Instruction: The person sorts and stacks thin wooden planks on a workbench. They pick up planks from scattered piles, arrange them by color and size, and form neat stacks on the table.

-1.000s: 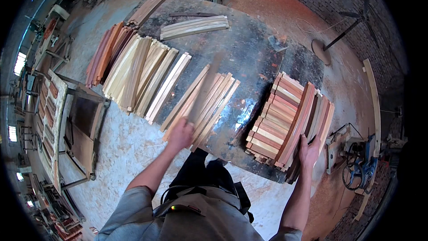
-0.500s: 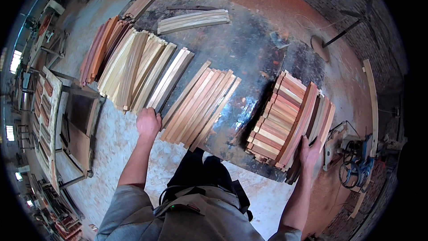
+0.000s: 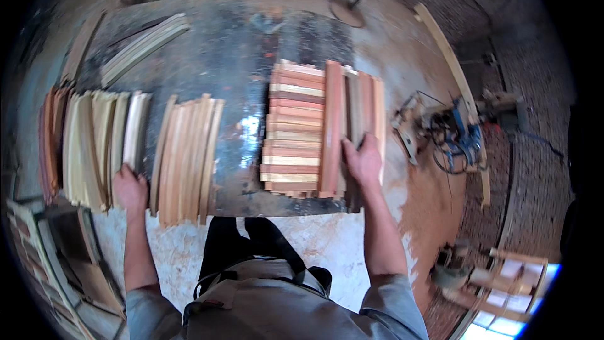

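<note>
My left hand (image 3: 131, 189) is closed at the near end of a pale wooden strip (image 3: 134, 119); its fingers are partly hidden. Left of it lie several cream-coloured strips (image 3: 85, 145), and to its right a row of pinkish-tan strips (image 3: 182, 157). On the right, my right hand (image 3: 365, 162) grips a dark brown wooden strip (image 3: 353, 104), thumb on one side and fingers on the other. This strip stands beside a reddish strip (image 3: 331, 129), next to a stack of crosswise strips (image 3: 292, 132) in mixed red and cream.
The strips rest on a dark, worn tabletop (image 3: 242, 56). Toward its far left lies a bundle of curved pale strips (image 3: 145, 47). Beyond the right side stand a blue machine (image 3: 456, 132) and a long leaning wooden piece (image 3: 447, 56). A round-based stand (image 3: 346, 12) is at the back.
The view has swung to the right, so the table and strips appear farther left. Both hands stay at the same strips, with little visible movement relative to them.
</note>
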Demonstrator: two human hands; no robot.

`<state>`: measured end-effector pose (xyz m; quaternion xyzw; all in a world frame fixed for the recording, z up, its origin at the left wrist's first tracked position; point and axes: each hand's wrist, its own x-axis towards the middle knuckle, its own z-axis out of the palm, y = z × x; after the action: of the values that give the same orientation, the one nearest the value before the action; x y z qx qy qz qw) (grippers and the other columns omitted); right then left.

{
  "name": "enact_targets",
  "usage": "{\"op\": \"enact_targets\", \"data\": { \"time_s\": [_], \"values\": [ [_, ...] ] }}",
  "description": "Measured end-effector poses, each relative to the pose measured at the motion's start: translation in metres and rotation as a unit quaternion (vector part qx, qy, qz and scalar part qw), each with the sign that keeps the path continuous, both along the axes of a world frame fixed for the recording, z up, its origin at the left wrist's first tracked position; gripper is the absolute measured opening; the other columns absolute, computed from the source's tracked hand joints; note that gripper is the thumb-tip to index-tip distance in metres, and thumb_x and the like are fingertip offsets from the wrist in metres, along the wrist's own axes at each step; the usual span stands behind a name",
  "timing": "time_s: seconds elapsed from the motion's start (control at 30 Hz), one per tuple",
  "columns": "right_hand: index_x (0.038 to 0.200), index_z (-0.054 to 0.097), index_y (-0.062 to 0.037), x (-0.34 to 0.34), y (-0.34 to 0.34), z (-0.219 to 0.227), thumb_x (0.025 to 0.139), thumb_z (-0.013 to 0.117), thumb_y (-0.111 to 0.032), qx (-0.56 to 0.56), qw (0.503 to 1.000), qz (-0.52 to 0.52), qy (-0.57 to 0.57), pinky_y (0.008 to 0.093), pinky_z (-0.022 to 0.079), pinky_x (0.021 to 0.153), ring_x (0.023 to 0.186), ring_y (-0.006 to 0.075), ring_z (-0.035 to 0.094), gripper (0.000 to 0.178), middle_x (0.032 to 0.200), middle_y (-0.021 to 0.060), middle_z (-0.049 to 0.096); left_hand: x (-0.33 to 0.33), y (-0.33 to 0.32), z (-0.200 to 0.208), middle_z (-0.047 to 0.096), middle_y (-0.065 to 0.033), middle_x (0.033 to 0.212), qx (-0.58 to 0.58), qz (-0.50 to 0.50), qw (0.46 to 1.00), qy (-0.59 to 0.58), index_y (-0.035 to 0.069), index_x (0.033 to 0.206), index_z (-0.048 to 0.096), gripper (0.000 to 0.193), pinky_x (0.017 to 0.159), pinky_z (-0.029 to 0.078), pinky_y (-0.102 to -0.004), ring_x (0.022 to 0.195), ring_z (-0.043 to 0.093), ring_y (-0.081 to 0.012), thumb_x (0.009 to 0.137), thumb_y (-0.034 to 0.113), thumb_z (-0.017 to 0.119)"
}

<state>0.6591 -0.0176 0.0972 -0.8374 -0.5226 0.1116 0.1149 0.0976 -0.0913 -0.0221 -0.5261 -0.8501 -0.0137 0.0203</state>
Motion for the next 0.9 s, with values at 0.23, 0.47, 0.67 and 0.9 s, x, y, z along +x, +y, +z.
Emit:
{"op": "enact_targets", "data": {
  "time_s": [0.23,0.47,0.67,0.9],
  "values": [
    [0.112,0.055,0.0017,0.003,-0.002,0.007,0.085,0.066,-0.045,-0.037,0.999,0.005,-0.001,0.0509,0.050,0.089,0.105,0.0427,0.061,0.055,0.114,0.0266,0.059,-0.010,-0.002,-0.001,0.055,-0.0228,0.119,-0.041,0.009,0.998,0.052,0.002,0.134,0.048,0.065,0.095,0.045,-0.0481,0.110,0.053,-0.0401,0.078,0.022,0.074],
    [0.105,0.056,0.0039,0.017,-0.005,0.009,0.085,0.066,-0.044,-0.019,0.998,0.026,0.054,0.0516,0.049,0.085,0.098,0.0465,0.062,0.053,0.105,0.0311,0.063,0.022,0.005,0.016,0.051,-0.0271,0.128,0.055,-0.101,0.993,-0.013,-0.004,0.136,0.045,0.059,0.101,0.041,-0.0490,0.116,0.050,-0.0436,0.086,0.019,0.067],
    [0.128,0.054,0.0087,0.025,-0.014,0.023,0.094,0.061,-0.034,-0.028,0.882,-0.042,0.469,0.0376,0.050,0.088,0.100,0.0261,0.064,0.055,0.110,0.0220,0.066,0.180,0.013,0.085,0.057,-0.0250,0.123,0.071,-0.180,0.910,-0.367,-0.005,0.130,0.052,0.048,0.100,0.045,-0.0420,0.113,0.057,-0.0383,0.086,0.014,0.061],
    [0.111,0.060,0.0016,-0.009,-0.033,0.028,0.100,0.055,-0.032,-0.002,0.688,-0.099,0.719,0.0338,0.053,0.073,0.083,0.0175,0.061,0.036,0.098,0.0108,0.065,0.305,-0.021,0.132,0.059,-0.0070,0.112,-0.120,-0.255,0.687,-0.669,-0.001,0.141,0.041,0.057,0.088,0.049,-0.0288,0.098,0.059,-0.0149,0.090,0.005,0.064]
  ]
}}
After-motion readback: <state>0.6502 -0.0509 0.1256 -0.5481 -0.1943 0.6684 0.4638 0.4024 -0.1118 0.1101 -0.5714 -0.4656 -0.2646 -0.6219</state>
